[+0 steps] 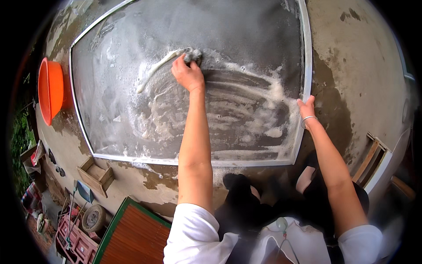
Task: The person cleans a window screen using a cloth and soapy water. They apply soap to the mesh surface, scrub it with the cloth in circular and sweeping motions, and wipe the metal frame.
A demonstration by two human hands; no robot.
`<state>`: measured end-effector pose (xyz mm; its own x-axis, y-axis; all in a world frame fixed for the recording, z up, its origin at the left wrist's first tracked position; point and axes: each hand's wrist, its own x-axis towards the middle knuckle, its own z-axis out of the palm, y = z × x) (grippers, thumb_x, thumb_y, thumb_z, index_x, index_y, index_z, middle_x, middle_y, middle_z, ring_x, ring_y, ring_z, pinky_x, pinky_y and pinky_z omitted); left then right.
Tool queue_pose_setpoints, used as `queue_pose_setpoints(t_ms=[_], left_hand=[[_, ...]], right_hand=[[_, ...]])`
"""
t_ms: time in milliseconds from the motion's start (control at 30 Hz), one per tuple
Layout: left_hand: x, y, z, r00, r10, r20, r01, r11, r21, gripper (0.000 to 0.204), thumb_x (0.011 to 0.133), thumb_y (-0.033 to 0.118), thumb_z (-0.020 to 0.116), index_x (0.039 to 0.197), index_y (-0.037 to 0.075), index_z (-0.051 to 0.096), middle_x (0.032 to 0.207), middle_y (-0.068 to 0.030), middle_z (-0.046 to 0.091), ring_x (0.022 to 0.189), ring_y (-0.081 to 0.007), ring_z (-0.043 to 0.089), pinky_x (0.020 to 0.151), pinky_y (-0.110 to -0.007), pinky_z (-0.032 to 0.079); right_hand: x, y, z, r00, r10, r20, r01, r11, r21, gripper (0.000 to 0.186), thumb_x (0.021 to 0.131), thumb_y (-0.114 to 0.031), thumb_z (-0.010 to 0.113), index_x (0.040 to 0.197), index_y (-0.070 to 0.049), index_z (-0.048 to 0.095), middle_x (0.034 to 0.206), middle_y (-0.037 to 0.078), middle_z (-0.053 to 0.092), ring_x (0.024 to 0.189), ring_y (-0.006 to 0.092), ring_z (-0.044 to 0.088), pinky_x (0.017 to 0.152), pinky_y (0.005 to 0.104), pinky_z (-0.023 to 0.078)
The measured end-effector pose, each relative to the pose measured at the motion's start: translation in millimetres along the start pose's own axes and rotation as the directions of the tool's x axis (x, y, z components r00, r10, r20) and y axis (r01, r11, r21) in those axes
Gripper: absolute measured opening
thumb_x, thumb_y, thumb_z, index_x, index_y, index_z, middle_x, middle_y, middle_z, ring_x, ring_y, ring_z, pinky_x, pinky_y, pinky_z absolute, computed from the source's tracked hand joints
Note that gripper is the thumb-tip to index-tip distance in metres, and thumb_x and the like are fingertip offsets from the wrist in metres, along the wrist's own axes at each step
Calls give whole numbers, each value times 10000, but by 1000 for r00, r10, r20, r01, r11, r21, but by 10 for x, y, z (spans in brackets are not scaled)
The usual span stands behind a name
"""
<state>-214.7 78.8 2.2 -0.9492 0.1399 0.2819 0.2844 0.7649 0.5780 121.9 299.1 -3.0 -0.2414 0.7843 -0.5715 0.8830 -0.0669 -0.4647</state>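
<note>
A large dark grey screen panel (246, 31) with a white frame (307, 53) lies before me, streaked with white suds (246, 94). My left hand (189, 75) presses a wet grey scrubber (192, 55) onto the panel's middle, fingers closed round it. I cannot make out the scrubber's exact material. A thick line of foam (156, 70) curves away to its left. At the right edge, my right hand (307, 108) grips the frame, with the thumb on top and the other fingers mostly hidden. A thin bangle circles that wrist.
An orange basin (50, 90) stands left of the panel. Closer in are a small wooden stool (96, 176), a reddish-brown corrugated sheet with a green edge (136, 235), and a wheel (93, 218). Wooden framing (367, 160) lies at right. Wet patches mark the concrete floor (351, 66).
</note>
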Motion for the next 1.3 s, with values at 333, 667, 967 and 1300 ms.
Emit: queue_pose_setpoints(t_ms=[333, 667, 967, 1300], left_hand=[[-222, 1067, 686, 907, 363, 211, -274, 893, -357, 314, 658, -56, 579, 958, 37, 582, 994, -118, 565, 974, -308, 513, 891, -380, 432], [1353, -131, 646, 963, -134, -234, 169, 976, 136, 329, 677, 71, 642, 995, -12, 615, 918, -164, 606, 866, -332, 571, 790, -422, 460], [247, 2237, 1791, 801, 533, 273, -360, 793, -492, 279, 674, 18, 605, 953, 37, 610, 989, -133, 584, 996, -337, 514, 894, -413, 425], [2385, 473, 1571, 968, -246, -50, 235, 958, -165, 343, 681, 186, 673, 983, 22, 673, 877, -167, 684, 793, -314, 657, 754, -384, 495]], right_hand=[[-39, 60, 0, 1000, -27, -6, 28, 998, 50, 493, 831, -195, 592, 1194, -5, 318, 1251, 245, 444, 1196, 375, 419, 987, 396, 335], [-123, 84, 112, 990, -130, -55, 131, 991, 15, 469, 790, -111, 607, 1157, -1, 336, 1144, 245, 475, 1099, 415, 446, 937, 440, 355], [-77, 141, 76, 995, -95, -44, 95, 995, 10, 479, 781, -107, 615, 1154, -8, 331, 1130, 242, 475, 1091, 421, 442, 934, 451, 349], [-161, 50, 182, 974, -227, -17, 227, 974, -13, 521, 779, -115, 630, 1172, -6, 307, 1138, 231, 432, 1089, 433, 411, 946, 472, 327]])
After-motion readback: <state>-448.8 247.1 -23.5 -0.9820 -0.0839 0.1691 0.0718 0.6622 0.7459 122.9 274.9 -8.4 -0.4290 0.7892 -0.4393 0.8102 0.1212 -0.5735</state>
